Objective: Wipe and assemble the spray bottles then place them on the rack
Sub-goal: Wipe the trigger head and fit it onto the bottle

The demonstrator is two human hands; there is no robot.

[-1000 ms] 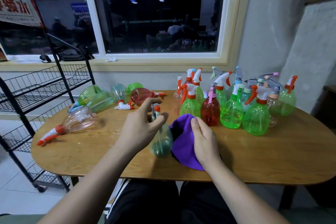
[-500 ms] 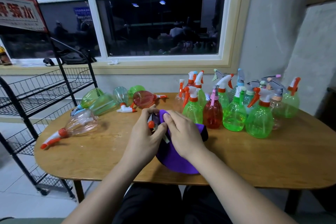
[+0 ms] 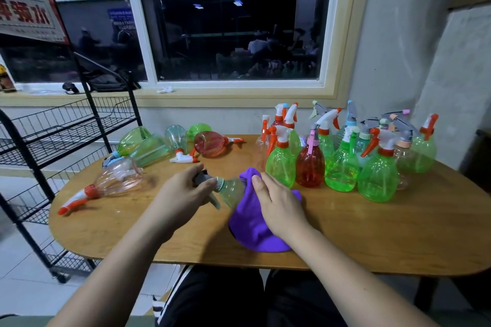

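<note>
My left hand [image 3: 183, 194] grips the grey spray head of a pale green spray bottle [image 3: 231, 190] that lies tilted on its side. Its body is partly wrapped in a purple cloth [image 3: 252, 228], which my right hand [image 3: 279, 204] presses around it. Several assembled bottles [image 3: 342, 164], green and red, stand upright at the table's back right. Several more bottles [image 3: 143, 145] lie on their sides at the back left, one clear pink bottle [image 3: 117, 179] with an orange-white head nearest. The black wire rack [image 3: 53, 130] stands left of the table.
The oval wooden table [image 3: 372, 233] fills the middle of the view. A window sill runs behind it with small items on it. A grey wall stands at the right. My legs are under the table's front edge.
The bottle went from upright in my left hand to lying sideways. My right hand brought the cloth up and wrapped it over the bottle's body.
</note>
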